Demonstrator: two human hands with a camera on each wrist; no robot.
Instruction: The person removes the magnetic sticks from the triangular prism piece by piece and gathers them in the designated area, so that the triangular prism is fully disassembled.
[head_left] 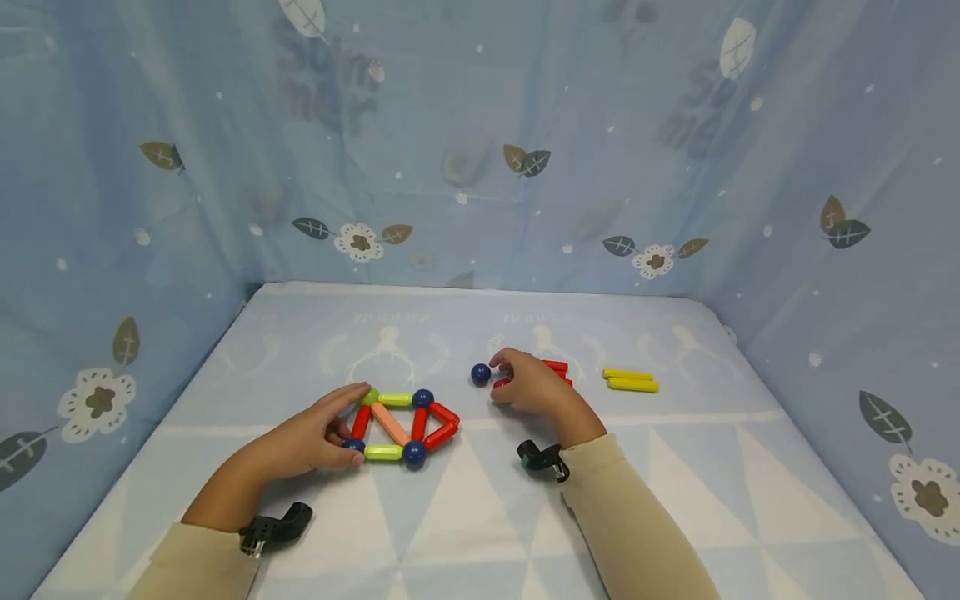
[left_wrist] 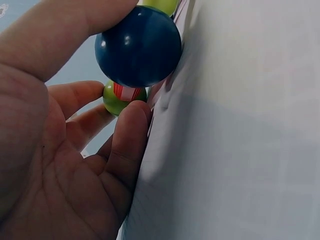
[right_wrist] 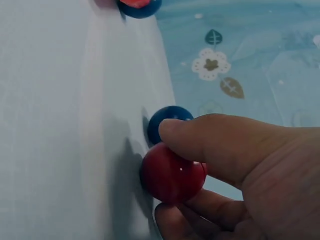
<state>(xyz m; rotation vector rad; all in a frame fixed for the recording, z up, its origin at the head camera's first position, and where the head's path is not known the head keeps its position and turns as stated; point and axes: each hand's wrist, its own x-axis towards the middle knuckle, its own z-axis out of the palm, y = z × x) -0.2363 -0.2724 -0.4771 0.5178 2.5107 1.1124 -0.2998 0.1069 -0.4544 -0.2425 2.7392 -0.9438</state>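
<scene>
Since the red ball (right_wrist: pixel 172 173) toward the far edge of the tabletop (head_left: pixel 465 533) looks light, hard and kinda slick, the right hand (head_left: pixel 538 390) pinching its sides seems smart, while the left hand (head_left: pixel 311 432) grips the ball-and-stick frame (head_left: pixel 391 424).

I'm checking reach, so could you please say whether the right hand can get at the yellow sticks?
Probably yes: the yellow sticks lie uncovered nearby, though the right hand currently pinches the red ball.

Worktop (head_left: pixel 465 542): dressed in pale blue-and-white cloth (head_left: pixel 810 467), triangle-patterned towards the near side. Blue fabric hangings (head_left: pixel 442 108) enclose back, left and right, printed with leaves (head_left: pixel 737 48) and white flowers (head_left: pixel 97 402).
</scene>
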